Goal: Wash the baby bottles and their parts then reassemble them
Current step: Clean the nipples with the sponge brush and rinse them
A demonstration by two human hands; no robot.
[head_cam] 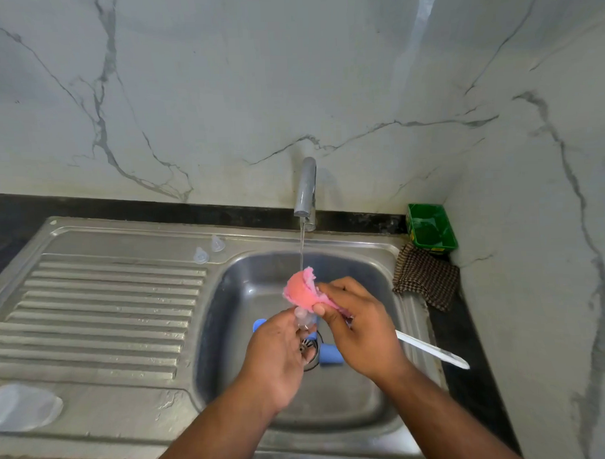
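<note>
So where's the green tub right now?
Head view, far right: the green tub sits in the back corner, right of the tap, just behind the checked cloth.

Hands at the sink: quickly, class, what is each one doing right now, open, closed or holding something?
Left hand: holds a small clear bottle part.
Right hand: grips the pink sponge brush.

Kitchen, probably; steel sink (111, 383), tap (306, 188)

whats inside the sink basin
Blue bottle parts lie by the drain. The left hand, holding a clear teat, and right hand, gripping the pink brush, hide part of the drain and anything beneath them.
</note>
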